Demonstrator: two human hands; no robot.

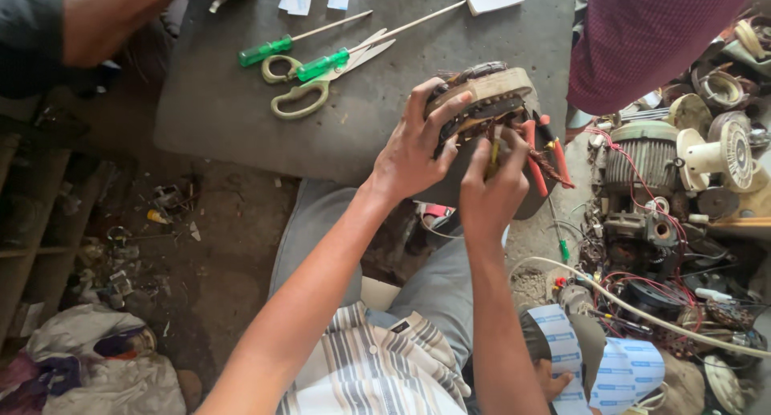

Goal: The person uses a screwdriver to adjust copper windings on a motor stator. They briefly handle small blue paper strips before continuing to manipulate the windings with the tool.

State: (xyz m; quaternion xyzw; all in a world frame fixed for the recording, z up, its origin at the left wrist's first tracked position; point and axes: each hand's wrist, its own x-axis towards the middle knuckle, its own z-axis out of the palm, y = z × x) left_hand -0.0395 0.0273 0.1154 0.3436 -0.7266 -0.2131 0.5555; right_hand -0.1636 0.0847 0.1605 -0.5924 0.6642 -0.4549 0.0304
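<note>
I hold a round motor coil (482, 94) up on its edge at the near side of the gray worktop (241, 102). My left hand (414, 146) is wrapped over the left side of it, with the fingers (450, 110) spread across the dark wound wires, so this grip is closed on the coil. My right hand (491, 186) comes up from below and pinches a thin little tool or wire end at the coil's lower middle; this grip is pressed together, but I cannot tell just what it pinches. The coil sits right above my right hand and to the right of my left hand, so both hands touch it. Red-handled pliers (546, 154) lie just right of the coil, close to my right hand. Farther away on the worktop are scissors (317, 82) and two green-handled screwdrivers (297, 39), their long sides pointing up and to the right. Another person's arm (104, 18) is at the top left. Old motor parts (666, 190) are piled on my right.
</note>
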